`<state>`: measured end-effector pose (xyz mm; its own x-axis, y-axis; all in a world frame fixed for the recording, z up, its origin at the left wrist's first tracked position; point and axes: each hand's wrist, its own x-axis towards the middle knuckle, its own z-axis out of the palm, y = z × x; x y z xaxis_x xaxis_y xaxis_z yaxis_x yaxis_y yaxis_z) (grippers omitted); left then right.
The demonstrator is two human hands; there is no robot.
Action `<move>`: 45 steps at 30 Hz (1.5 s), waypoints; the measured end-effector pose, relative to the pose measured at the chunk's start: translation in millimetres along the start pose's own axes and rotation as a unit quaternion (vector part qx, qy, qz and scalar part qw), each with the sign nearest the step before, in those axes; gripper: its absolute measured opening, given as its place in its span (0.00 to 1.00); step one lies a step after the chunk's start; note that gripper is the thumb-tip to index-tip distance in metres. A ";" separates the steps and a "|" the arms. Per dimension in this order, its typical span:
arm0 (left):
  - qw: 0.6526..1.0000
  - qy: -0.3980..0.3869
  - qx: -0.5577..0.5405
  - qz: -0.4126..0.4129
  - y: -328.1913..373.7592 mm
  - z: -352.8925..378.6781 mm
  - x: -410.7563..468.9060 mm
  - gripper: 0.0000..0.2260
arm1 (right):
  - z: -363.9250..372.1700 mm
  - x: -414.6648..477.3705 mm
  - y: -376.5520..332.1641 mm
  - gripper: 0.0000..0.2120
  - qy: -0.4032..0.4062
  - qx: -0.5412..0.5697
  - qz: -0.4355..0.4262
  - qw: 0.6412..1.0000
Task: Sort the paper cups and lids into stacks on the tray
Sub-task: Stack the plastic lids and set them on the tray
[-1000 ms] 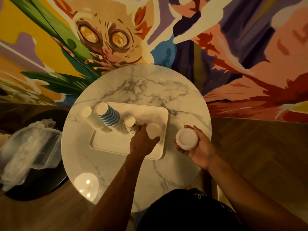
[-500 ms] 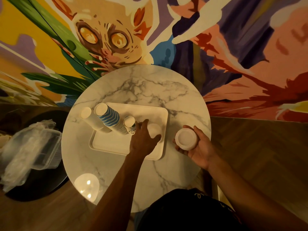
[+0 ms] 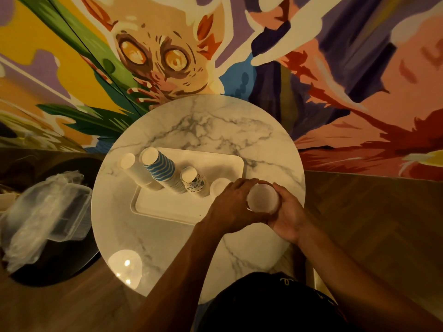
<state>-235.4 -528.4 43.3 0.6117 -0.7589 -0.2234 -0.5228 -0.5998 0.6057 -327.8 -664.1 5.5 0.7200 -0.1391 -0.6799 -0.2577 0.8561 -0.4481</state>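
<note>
Desk (image 3: 215,130): round, marble-patterned top; its far rim meets the painted wall (image 3: 335,68), and its right rim borders the wooden floor (image 3: 374,212).
Tray (image 3: 167,206): pale, rectangular with rounded corners, lying left of the desk's centre; its near half is bare.
White cup stack (image 3: 134,170): inverted, at the tray's far-left corner.
Striped cup stack (image 3: 164,172): blue and white, just beside the white stack and leaning the same way.
Patterned cup stack (image 3: 194,182): shorter, just right of the striped one.
Single lid (image 3: 219,186): flat on the tray near its right edge, next to the left hand's fingers.
Lid stack (image 3: 263,197): held above the desk between both hands, beyond the tray's right edge and inside the desk's right rim.
Left hand (image 3: 230,207): fingers curled round the left side of the lid stack.
Right hand (image 3: 288,215): grips the same stack from the right and below.
Open room: bare marble on the far half of the desk and on the near strip below the tray.
Plastic containers (image 3: 48,212): clear, piled on a dark round surface left of the desk, well apart from the tray.
</note>
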 end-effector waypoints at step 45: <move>0.965 0.034 0.043 -0.255 -69.3 6.3 13.5 0.42 | -7.1 3.6 0.2 0.17 -0.002 0.035 0.014 0.999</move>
<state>-194.7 -498.7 -6.6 0.8387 -0.3419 -0.4238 -0.1877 -0.9122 0.3643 -329.9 -668.0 -1.2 0.7158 -0.1136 -0.6890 -0.2311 0.8925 -0.3873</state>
